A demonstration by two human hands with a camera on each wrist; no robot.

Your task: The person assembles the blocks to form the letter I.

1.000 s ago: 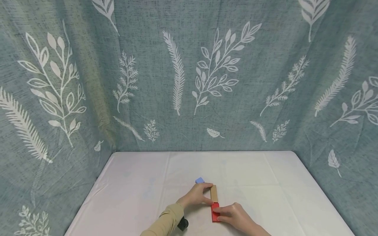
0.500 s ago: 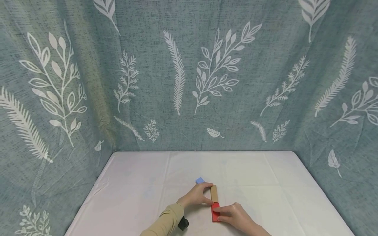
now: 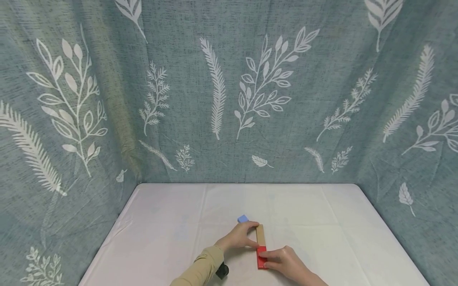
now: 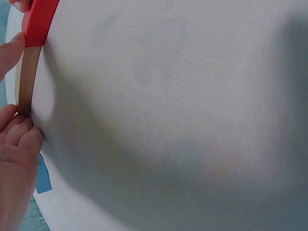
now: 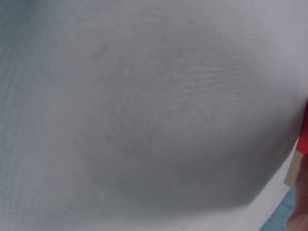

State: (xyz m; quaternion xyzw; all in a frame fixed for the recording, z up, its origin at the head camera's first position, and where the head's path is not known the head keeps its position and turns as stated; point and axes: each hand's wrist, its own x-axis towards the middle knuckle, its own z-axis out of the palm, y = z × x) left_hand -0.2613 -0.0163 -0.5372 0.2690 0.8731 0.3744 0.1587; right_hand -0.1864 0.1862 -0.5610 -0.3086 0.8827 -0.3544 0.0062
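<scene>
A narrow wooden block (image 3: 261, 235) and a red block (image 3: 262, 249) lie end to end on the white table, forming one straight line. My left hand (image 3: 236, 237) holds the wooden one lengthwise, fingertips at its far end and thumb near the seam with the red. On the red block, my right hand (image 3: 288, 262) has a pinching grip with thumb and fingers, covering part of it. The left wrist view shows the wooden block's end meeting the red block, with the left thumb (image 4: 8, 55) beside the joint. Only a sliver of the red block (image 5: 303, 134) enters the right wrist view.
Just beyond the left fingers sits a small blue block (image 3: 243, 219), partly hidden by that hand. A black device (image 3: 222, 271) is by the left sleeve. Leaf-patterned curtains (image 3: 229, 91) stand behind the white table (image 3: 171, 222) and along both sides.
</scene>
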